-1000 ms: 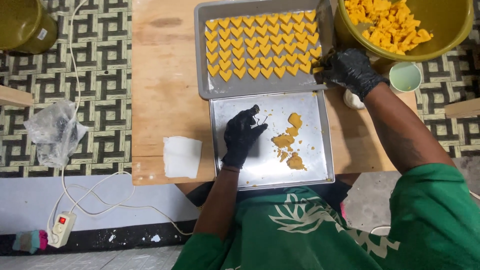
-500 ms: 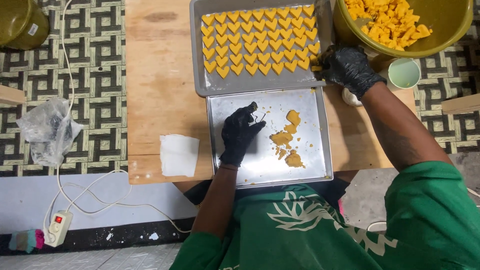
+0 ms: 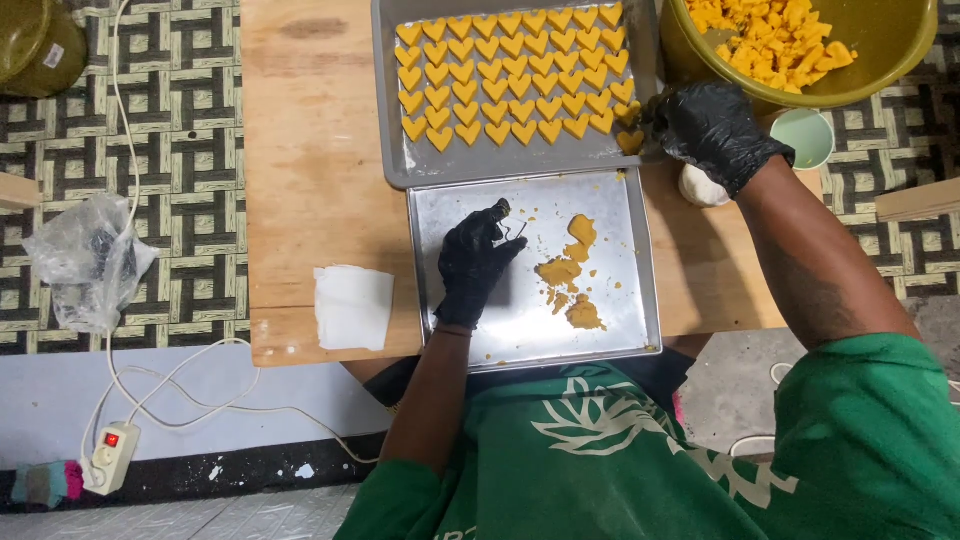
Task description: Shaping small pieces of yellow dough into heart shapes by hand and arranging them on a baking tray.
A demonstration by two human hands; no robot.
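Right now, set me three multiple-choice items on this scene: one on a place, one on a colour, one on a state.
1. Where do the loose dough scraps lie?
A. near tray
B. floor
C. bowl

2. What colour are the gloves?
A. white
B. black
C. blue

3. What is the left hand doing?
A. hanging empty
B. lifting the bowl
C. holding a small metal cutter

Answers:
1 A, the scraps sit on the near tray.
2 B, both hands, the right hand too, wear black.
3 C, the metal cutter shows at its fingertips.
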